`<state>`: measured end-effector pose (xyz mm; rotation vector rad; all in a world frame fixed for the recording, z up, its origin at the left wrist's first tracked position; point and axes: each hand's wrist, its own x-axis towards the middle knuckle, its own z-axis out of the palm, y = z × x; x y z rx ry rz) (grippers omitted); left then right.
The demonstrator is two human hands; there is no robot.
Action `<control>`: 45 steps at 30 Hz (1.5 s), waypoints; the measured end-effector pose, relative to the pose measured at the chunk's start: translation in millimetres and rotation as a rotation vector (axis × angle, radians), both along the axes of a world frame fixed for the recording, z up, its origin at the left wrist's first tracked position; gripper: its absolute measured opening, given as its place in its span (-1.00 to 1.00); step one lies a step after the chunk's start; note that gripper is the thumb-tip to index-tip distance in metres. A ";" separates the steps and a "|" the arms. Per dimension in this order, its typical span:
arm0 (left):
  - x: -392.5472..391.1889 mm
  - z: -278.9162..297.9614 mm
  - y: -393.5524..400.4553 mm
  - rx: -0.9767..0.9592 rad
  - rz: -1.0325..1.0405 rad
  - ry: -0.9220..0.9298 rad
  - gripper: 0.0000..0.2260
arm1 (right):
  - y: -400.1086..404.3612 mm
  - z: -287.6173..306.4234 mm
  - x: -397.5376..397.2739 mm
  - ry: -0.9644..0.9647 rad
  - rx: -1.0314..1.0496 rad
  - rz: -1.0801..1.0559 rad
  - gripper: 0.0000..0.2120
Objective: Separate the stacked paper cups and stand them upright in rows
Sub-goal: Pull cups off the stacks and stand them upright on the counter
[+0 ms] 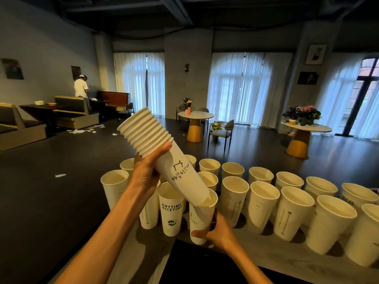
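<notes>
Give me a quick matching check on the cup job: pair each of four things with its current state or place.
1. cup stack
2. left hand
3. right hand
4. ANYTIME cup

A. grips the lowest cup, near its base
B. stands upright on the counter, apart from both hands
C. tilted, rims pointing up and away
D. wraps the stack's middle

Pairs: 1-C, 2-D, 3-A, 4-B

One head-worn wide-angle view looks forward and down, close over the pale tabletop [256, 251], facing the curtained arched windows [238, 87].
</notes>
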<state>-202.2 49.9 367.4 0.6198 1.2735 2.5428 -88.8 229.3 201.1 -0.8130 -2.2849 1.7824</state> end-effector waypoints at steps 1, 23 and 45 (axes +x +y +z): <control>1.1 -0.3 1.2 -0.002 -0.020 0.010 -0.19 | -0.2 0.9 -0.6 -0.016 0.005 0.003 -0.01; 140.4 -56.6 124.7 -0.316 -0.188 0.158 -0.22 | 71.1 44.1 155.6 0.197 -0.364 0.168 -0.12; 93.3 11.8 91.0 -0.239 0.124 0.178 -0.18 | 64.0 4.9 83.6 0.137 -0.126 0.068 -0.04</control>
